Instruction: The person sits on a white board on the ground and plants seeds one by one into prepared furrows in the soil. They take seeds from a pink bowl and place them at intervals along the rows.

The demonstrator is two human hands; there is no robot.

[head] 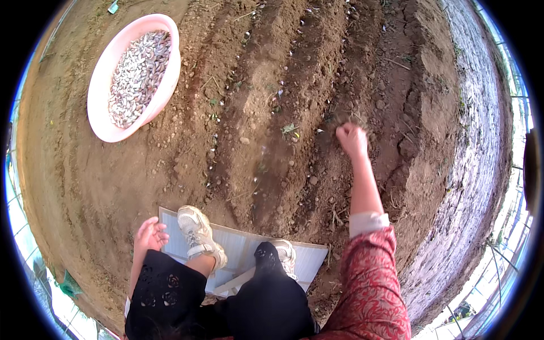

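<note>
My right hand reaches down to the soil by the rightmost planted furrow, its fingers curled. A blurred brownish patch lies around the fingertips, and whether they grip anything is hidden. Just left of it a pale garlic clove rests on the dirt. More cloves sit spaced along several dark furrows, among them a clove in a middle row. Beside my left knee, my left hand hangs with loosely bent fingers apart and nothing in it. A pink plastic basin at the upper left holds many garlic cloves.
Both shoes, such as the left shoe, stand on a pale flat board at the near end of the furrows. A small weed lies on the soil. Along the right runs a whitish strip beside the cracked soil edge.
</note>
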